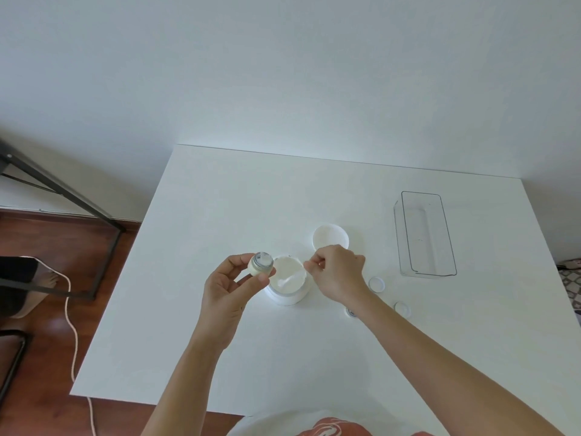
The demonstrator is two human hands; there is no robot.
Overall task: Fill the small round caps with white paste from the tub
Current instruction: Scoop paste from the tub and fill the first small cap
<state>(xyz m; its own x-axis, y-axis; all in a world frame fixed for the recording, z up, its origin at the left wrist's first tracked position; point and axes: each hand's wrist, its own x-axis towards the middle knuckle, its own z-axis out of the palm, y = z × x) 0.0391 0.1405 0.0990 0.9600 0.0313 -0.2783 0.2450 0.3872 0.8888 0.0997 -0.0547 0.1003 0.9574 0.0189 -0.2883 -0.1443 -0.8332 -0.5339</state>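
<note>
White table; left hand grips small jar; right hand pinches spatula over tub.

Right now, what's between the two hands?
In the head view, the open tub of white paste, with the white spatula that the right hand pinches. The left hand holds a small jar.
</note>
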